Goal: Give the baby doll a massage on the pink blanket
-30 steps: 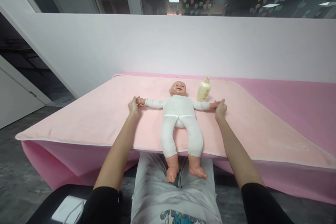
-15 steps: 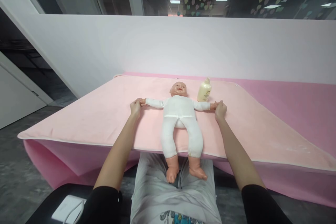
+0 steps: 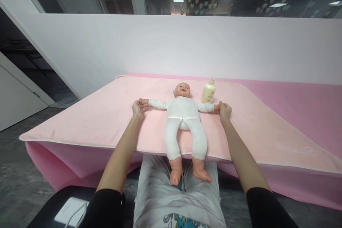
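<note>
A baby doll [image 3: 183, 108] with a white cloth body lies on its back, arms stretched out sideways and feet hanging past the table's front edge. My left hand [image 3: 138, 107] is closed around the doll's hand on the left side, its fingers curled under and over it. On the other side my right hand [image 3: 225, 110] grips the doll's other hand, thumb on top. A pale yellow pump-top bottle [image 3: 208, 91] stands upright beside the doll's head, just above its arm on the right.
A peach towel [image 3: 88, 114] covers much of the pink table [image 3: 307, 107]. Behind it rises a white wall [image 3: 187, 46] with dark glass above. A white device with a cable [image 3: 71, 211] rests on a black seat at lower left.
The fingers of my left hand have shifted on the doll's hand and look looser. My right thumb has moved slightly. The doll and bottle stay in place.
</note>
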### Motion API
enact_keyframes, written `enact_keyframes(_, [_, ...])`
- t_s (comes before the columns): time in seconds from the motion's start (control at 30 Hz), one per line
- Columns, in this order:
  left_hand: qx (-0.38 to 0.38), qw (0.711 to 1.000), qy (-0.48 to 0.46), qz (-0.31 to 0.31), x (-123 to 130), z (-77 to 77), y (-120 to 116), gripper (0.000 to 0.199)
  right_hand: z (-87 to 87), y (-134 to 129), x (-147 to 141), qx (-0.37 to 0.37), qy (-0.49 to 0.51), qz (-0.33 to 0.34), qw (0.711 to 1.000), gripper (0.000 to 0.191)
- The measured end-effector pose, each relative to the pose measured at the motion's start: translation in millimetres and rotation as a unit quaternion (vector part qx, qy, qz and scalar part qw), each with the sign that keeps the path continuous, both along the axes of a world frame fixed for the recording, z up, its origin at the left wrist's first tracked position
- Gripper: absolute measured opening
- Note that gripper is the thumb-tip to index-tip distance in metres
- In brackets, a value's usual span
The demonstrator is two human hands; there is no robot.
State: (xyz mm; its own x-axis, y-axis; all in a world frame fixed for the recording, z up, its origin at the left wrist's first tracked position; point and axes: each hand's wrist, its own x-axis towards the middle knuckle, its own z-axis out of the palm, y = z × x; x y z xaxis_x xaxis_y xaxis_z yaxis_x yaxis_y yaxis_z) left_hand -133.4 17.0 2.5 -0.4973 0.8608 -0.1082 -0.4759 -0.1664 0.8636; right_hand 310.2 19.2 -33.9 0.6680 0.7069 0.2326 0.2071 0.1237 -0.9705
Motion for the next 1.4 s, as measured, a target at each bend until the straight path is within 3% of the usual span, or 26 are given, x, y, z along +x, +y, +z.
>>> enact_keyframes(0.13, [0.018,0.998,0.062,-0.013,3,-1.9,-2,0.007,0.7,-2,-1,-0.034,-0.007,-0.026,0.999,0.031])
enact_keyframes(0.4, [0.012,0.994,0.104,-0.002,3,-8.1,4,0.012,0.2,3,-1,-0.031,-0.003,-0.046,0.998,0.036])
enact_keyframes(0.77, [0.003,1.0,0.022,0.009,-2,-7.1,8,0.014,-1.5,4,0,-0.038,0.003,-0.048,0.998,0.039])
enact_keyframes(0.93, [0.007,0.999,-0.036,-0.032,0,-2.9,4,0.006,-0.9,5,0,-0.037,0.011,-0.053,0.998,0.038])
enact_keyframes(1.1, [0.021,0.999,0.016,-0.045,3,-3.3,1,0.004,1.1,2,-2,0.0,-0.004,-0.017,1.0,0.039])
enact_keyframes(1.4, [0.004,0.999,0.042,-0.033,4,-2.9,1,0.008,-0.8,5,-1,-0.035,0.017,-0.041,0.998,0.036])
